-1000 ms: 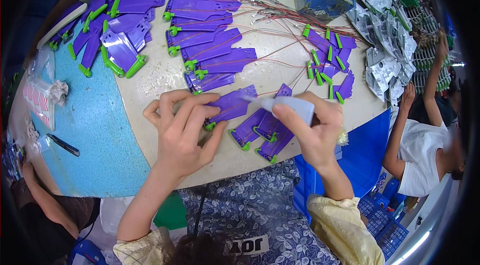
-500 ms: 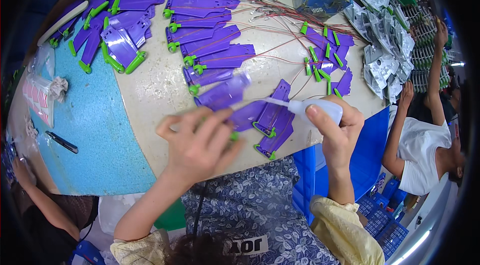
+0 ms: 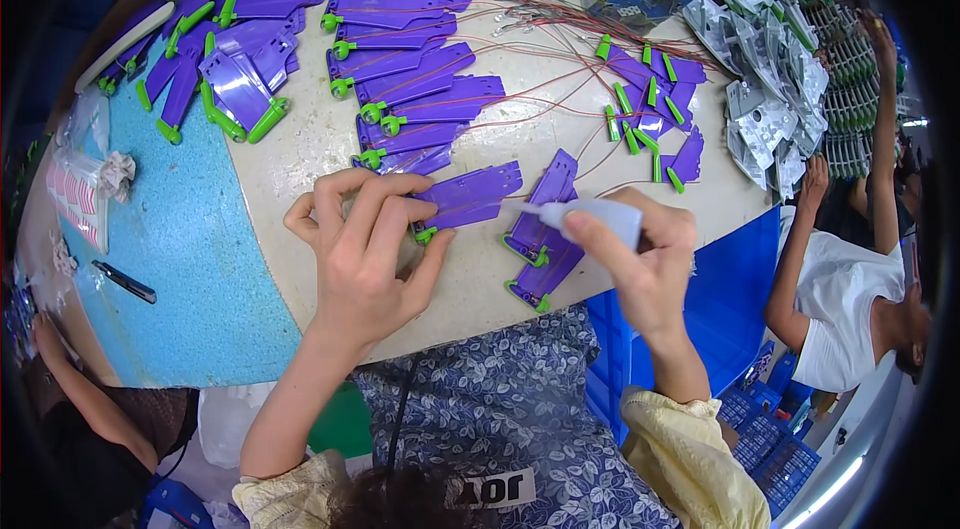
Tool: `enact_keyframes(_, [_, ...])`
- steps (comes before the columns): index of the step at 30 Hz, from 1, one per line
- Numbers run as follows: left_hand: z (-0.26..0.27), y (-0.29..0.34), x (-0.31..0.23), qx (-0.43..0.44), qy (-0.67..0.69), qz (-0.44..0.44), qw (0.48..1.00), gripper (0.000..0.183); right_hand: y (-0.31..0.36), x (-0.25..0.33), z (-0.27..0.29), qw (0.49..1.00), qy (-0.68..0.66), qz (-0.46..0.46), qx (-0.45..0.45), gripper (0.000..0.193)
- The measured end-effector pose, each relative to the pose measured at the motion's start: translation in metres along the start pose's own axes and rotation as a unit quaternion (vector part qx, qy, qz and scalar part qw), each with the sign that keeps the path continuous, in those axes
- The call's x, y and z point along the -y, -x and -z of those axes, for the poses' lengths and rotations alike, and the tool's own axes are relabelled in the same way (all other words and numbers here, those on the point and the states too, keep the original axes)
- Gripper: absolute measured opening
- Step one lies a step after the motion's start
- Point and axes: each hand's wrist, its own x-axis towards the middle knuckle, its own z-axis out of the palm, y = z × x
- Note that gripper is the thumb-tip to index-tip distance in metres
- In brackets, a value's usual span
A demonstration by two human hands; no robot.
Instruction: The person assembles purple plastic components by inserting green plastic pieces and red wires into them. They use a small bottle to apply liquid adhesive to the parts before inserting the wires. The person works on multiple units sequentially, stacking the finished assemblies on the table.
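My left hand (image 3: 368, 244) grips the green-tipped end of a purple wing-shaped plastic part (image 3: 474, 195) between thumb and fingers. This part lies at the near end of a row of similar purple parts (image 3: 405, 57) with green ends and thin red wires. In my right hand (image 3: 645, 259) is a white squeeze bottle (image 3: 606, 220) with a thin nozzle, held tilted. The nozzle points left, close to the right end of the gripped part; whether it touches cannot be told. Two more purple parts (image 3: 548, 274) overlap just below the nozzle.
Purple parts with green pieces (image 3: 245, 69) are piled at the far left. Red wires (image 3: 560, 24) run right, towards grey metal-like castings (image 3: 760, 99). A black pen (image 3: 124, 281) lies on the blue mat (image 3: 190, 259). Another person's arm (image 3: 878, 129) reaches in at the right.
My left hand has moved left and slightly up, and the purple part it grips has turned into clear view. The bottle in my right hand has shifted a little left.
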Motion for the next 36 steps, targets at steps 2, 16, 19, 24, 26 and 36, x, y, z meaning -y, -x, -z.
enact_keyframes(2, [0.0,0.004,-0.004,-0.007,-0.016,-0.013,1.0,0.031,0.0,-0.003,0.004,0.994,-0.083,-0.045,-0.05,0.021])
enact_keyframes(16, [0.0,0.013,-0.01,0.008,-0.001,0.025,1.0,0.031,0.003,0.0,-0.016,0.997,-0.054,0.056,0.014,0.018])
enact_keyframes(19, [-0.001,0.015,-0.009,0.002,0.016,0.029,0.999,0.03,0.0,-0.001,-0.019,0.999,-0.03,0.039,-0.022,0.017])
enact_keyframes(24, [-0.003,0.015,-0.008,-0.001,0.035,0.03,0.999,0.03,0.01,0.004,-0.008,0.997,0.019,0.062,0.04,0.018])
enact_keyframes(26, [-0.003,0.015,-0.006,-0.008,0.023,0.027,0.999,0.03,0.01,-0.001,0.0,1.0,-0.009,0.007,0.005,0.017])
enact_keyframes(36, [-0.001,0.038,-0.033,0.008,-0.024,0.015,1.0,0.032,0.027,-0.001,0.005,0.997,-0.05,0.055,0.015,0.015])
